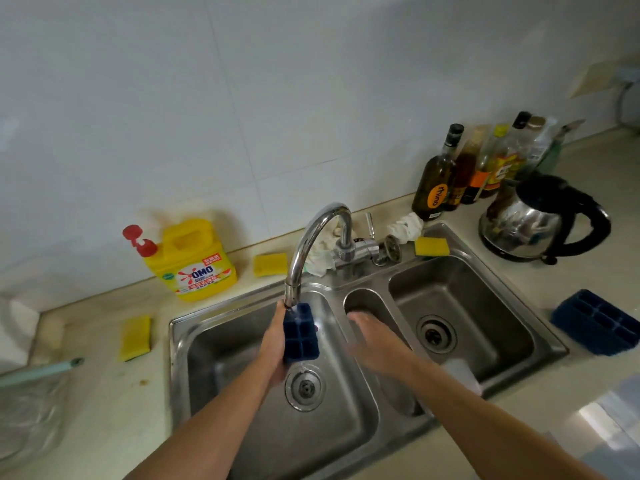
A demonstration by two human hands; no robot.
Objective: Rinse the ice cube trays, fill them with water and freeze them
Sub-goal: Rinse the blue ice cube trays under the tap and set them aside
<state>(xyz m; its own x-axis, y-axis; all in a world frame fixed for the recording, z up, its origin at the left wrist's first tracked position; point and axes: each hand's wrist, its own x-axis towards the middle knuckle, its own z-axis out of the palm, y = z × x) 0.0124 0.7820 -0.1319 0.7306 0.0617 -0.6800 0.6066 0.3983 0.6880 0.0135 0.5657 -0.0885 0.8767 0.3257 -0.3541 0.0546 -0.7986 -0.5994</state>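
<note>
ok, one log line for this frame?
step: rinse | left hand: holds tray under tap | right hand: open, over sink | second tray: on counter, right

A yellow dish-soap jug (194, 261) with a red pump stands on a pale table (104, 393) against a white tiled wall (242, 116). One yellow sponge (271, 264) lies just right of the jug, a second sponge (135, 337) in front of it to the left, a third sponge (432, 246) well to its right beside a crumpled white cloth (407, 225). Farther right of the jug stand a row of bottles (485, 168) and a steel kettle (530, 220).
</note>
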